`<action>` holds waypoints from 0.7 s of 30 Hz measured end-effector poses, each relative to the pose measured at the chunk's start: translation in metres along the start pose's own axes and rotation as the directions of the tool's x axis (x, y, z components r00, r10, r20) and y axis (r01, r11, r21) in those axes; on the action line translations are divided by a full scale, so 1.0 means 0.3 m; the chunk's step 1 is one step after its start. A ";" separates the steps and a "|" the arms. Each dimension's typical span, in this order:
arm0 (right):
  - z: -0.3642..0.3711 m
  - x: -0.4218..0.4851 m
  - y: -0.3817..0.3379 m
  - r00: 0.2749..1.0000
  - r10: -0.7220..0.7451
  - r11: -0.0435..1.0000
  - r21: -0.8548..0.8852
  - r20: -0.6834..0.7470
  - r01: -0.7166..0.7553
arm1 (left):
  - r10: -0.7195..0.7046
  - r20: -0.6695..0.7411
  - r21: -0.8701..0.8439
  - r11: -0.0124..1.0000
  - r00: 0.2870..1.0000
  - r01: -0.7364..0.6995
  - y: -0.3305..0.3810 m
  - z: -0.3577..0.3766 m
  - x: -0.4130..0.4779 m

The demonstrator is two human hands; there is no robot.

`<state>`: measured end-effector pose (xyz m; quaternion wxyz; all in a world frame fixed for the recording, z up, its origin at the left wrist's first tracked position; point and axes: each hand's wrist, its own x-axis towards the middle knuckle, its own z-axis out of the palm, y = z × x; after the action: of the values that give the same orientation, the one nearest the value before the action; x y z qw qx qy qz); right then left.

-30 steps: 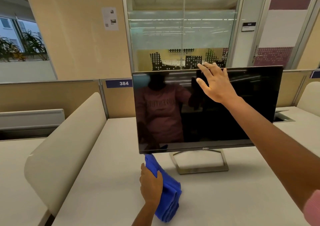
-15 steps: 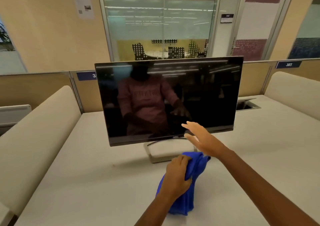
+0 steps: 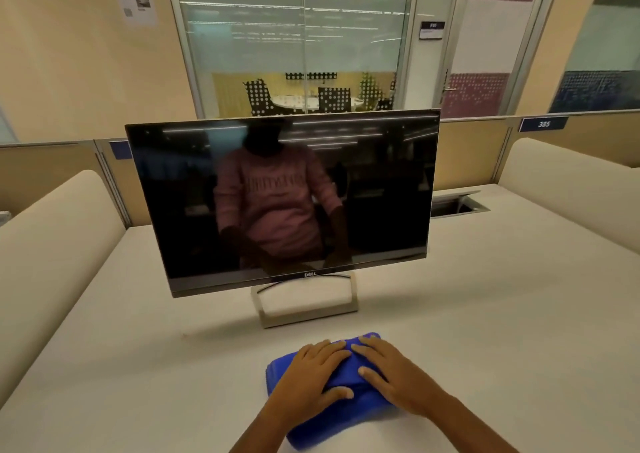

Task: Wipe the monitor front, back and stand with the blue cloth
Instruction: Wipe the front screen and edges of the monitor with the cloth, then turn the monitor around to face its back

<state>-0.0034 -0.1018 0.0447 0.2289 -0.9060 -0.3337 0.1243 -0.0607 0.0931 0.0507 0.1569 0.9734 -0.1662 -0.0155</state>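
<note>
A: Which step is in hand?
B: The cloth [image 3: 278, 376] is being pressed flat in front of the monitor [image 3: 381, 192], under the left hand [image 3: 308, 376] and right hand [image 3: 398, 376], fingers laid straight, nothing gripped. Wiping seems not yet begun.
A: What is called for next?
B: The cloth must be gripped and raised to the monitor.

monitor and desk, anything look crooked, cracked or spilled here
Nothing stands out. The monitor sits upright on its stand, screen unbroken with only reflections. The blue cloth lies folded on the desk under the left hand and right hand.
</note>
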 end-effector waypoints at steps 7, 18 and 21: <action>0.113 -0.025 0.031 0.998 -0.001 0.998 -0.067 -0.062 -0.004 | -0.146 0.095 -0.013 0.989 0.985 0.148 -0.009 0.027 -0.044; -0.166 0.097 0.078 0.949 -0.074 0.997 -0.004 -0.307 0.076 | -0.244 -0.440 -0.047 0.967 0.864 0.249 -0.099 -0.181 0.051; -0.291 0.144 0.076 0.884 -0.081 0.996 -0.012 -0.460 0.085 | -0.301 -0.625 -0.093 0.945 0.720 0.314 -0.140 -0.312 0.048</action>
<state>0.0744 -0.1175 0.1057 0.3102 -0.8936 -0.3078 -0.1020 -0.0260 0.1541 0.1269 0.1891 0.9370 0.0595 0.2875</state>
